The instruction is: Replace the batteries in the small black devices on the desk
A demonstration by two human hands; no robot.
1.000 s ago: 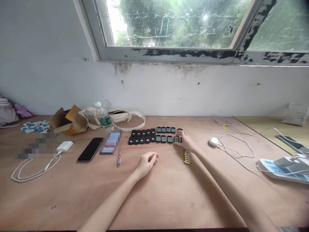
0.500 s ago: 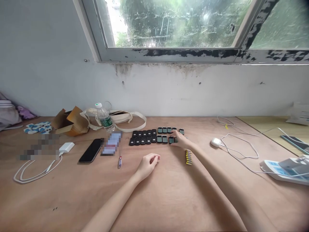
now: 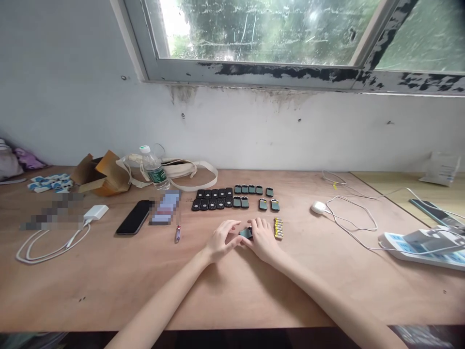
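In my right hand (image 3: 264,241) is a small black device with a grey-green screen (image 3: 246,233), gripped near the table with its screen up. My left hand (image 3: 219,241) is beside its left side, fingers apart and curved, the thumb tip at the device's edge; whether it touches cannot be made out. A row of small yellow and silver batteries (image 3: 278,228) lies just right of my right hand. Beyond my hands, similar screen devices (image 3: 275,205) lie in two rows. To their left are several black oval-ended pieces (image 3: 212,203), also in two rows.
A screwdriver (image 3: 178,233) lies left of my hands, with a black phone (image 3: 133,217) farther left. A water bottle (image 3: 156,172), a cream strap bag (image 3: 181,168) and an open cardboard box (image 3: 101,177) stand behind. White cables and a power strip (image 3: 417,249) occupy the right.
My right hand has come back from the rows toward me, bringing one screen device. My left hand has opened from its curled pose and moved slightly toward it. The view has tilted down.
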